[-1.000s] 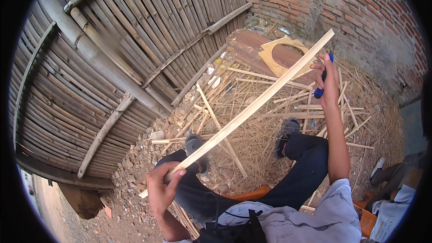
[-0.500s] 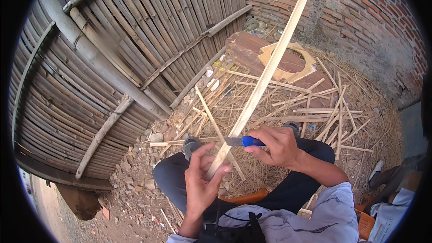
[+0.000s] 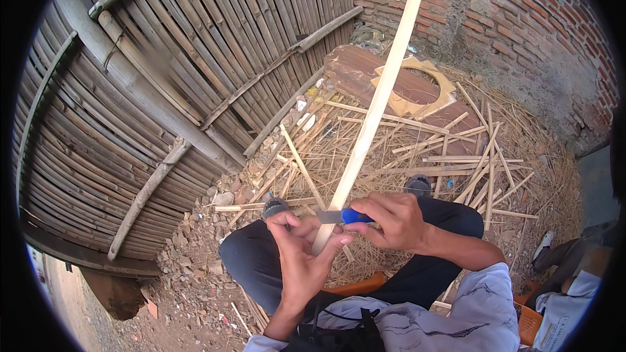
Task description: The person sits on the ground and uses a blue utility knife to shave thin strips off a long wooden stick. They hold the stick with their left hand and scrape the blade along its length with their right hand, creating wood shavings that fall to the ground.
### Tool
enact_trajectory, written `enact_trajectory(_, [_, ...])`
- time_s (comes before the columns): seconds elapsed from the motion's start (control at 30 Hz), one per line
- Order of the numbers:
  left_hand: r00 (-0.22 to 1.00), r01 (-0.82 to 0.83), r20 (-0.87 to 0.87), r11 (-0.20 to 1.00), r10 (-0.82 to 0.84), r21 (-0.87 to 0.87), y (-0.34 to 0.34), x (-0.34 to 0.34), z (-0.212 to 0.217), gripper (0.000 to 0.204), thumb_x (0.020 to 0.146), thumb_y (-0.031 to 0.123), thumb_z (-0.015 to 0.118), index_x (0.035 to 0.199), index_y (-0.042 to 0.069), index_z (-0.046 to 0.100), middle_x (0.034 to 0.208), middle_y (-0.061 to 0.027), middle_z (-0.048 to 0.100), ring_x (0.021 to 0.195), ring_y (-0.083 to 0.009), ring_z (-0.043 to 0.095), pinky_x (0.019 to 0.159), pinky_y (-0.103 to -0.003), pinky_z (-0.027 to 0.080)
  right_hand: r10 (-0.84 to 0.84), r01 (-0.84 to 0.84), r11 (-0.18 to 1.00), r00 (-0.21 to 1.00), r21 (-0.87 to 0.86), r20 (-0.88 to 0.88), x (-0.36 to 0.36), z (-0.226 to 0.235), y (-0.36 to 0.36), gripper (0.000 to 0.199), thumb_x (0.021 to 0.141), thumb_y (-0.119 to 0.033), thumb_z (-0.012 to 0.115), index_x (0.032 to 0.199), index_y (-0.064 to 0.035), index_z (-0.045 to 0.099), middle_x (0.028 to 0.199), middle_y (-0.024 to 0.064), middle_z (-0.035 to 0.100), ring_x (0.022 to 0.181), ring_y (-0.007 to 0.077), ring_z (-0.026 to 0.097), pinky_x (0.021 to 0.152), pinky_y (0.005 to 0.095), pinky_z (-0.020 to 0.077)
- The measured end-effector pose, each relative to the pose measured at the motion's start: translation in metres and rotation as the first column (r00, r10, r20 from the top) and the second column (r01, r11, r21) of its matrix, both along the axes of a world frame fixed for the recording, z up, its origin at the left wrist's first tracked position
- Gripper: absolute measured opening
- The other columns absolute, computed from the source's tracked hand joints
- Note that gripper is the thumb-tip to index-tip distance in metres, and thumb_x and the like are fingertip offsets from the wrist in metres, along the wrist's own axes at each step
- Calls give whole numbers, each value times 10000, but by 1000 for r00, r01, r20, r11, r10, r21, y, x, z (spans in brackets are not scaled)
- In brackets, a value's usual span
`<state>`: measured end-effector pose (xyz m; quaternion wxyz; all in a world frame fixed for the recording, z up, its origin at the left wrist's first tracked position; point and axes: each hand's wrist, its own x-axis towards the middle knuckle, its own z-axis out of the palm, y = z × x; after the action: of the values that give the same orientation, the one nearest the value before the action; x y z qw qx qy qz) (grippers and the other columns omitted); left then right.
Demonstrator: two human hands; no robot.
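1. Pale strip [image 3: 372, 117] slants between the person's hands, its near end well apart from the brown board [image 3: 349, 66], on the person's side of it. The upper length crosses in front of that board and runs out of view beyond it.

2. Left hand [image 3: 303, 262], on the person's side of the brown board, has its grip closed around the strip's near end, thumb to one side and fingers to the other.

3. Right hand [image 3: 393, 220], also on the person's side of the brown board, has its grip clenched on a blue-handled knife [image 3: 353, 216]. The blade lies across the strip, just beside the left fingers; whether it bites the wood cannot be told.

4. A second earlier, the knife is held off the strip, seen near the right end of the brown board. Now it is down at the near end, and the strip stands steeper.

5. Tool and strip thus come together; the work, by all appearances, centers on the near end, with fingers looking close to the edge.

6. Unchanged: a jagged-edged ring panel [image 3: 405, 106] rests on the brown board, and loose strips [image 3: 466, 160] lie scattered on its near side.
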<state>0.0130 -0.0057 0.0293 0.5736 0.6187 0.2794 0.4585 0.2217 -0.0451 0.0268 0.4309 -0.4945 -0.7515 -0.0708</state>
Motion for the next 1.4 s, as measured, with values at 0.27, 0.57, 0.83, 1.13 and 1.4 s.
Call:
enact_trajectory(0.27, [1000, -16, -9, 997, 16, -79, 0, -1, -2, 593, 972, -102, 752, 1214, 123, 260, 1111, -207, 735, 950, -120, 723, 723, -180, 518, 4, -4, 1000, 1000, 13, 6, -1, 4, -2, 322, 895, -323, 863, 1078, -88, 741, 772, 27, 671, 559, 203, 679, 490, 329, 522])
enact_trajectory(0.57, [1000, -18, 18, 975, 23, -223, -3, 1, 9, 522, 984, -28, 787, 1153, 97, 309, 971, -116, 722, 829, -54, 643, 661, -197, 494, -66, 64, 997, 997, 50, 51, 3, 10, -2, 311, 893, -339, 868, 1048, -97, 750, 726, 10, 645, 547, 185, 657, 489, 328, 509])
enact_trajectory(0.83, [999, -3, -41, 975, -7, -222, 0, -7, 7, 423, 1002, -7, 770, 1192, 56, 397, 889, -76, 740, 741, -29, 621, 617, -181, 457, -146, 140, 986, 987, 89, 71, 13, 14, -1, 309, 896, -345, 868, 1026, -89, 754, 733, 19, 672, 560, 196, 668, 494, 324, 503])
enact_trajectory(1.13, [984, -26, -175, 963, -23, -268, -4, -23, 4, 381, 1004, 1, 761, 1282, 27, 502, 888, -43, 744, 711, 6, 576, 589, -163, 395, -213, 210, 975, 977, 76, 25, 33, 13, 7, 287, 924, -323, 851, 1009, -63, 767, 817, 73, 754, 612, 239, 714, 527, 344, 534])
enact_trajectory(1.4, [975, -20, -216, 958, -44, -287, -6, -42, -8, 307, 1004, 63, 792, 1208, -26, 580, 895, -84, 792, 736, -36, 677, 640, -203, 539, -306, 306, 944, 952, 121, -21, 58, 15, 18, 284, 929, -283, 853, 1029, -29, 771, 867, 114, 779, 676, 264, 758, 569, 337, 572])
